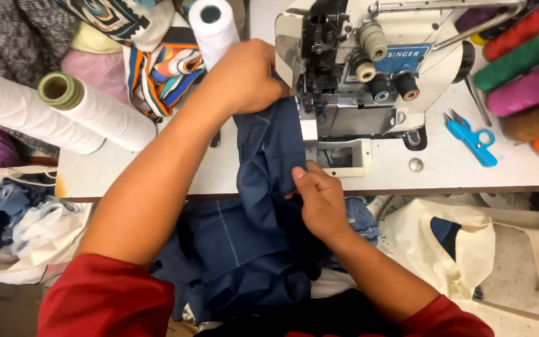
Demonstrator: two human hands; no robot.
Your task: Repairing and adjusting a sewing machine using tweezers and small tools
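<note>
A dark blue cloth (263,187) runs from my lap up over the table edge to the white sewing machine (369,68). My left hand (247,78) grips the cloth's far end right beside the machine's needle area, fingers closed on the fabric. My right hand (319,200) pinches a fold of the same cloth at the table's front edge, just in front of the machine's bed. A pale chalk line shows on the cloth lower down. Both my sleeves are red.
Blue thread snips (472,137) lie right of the machine. Coloured thread cones (522,59) crowd the right corner; white cones (104,112) lie at the left, beside patterned fabric (163,62). A cream cloth bag (450,243) and fabric scraps (14,212) sit below the white table (157,178).
</note>
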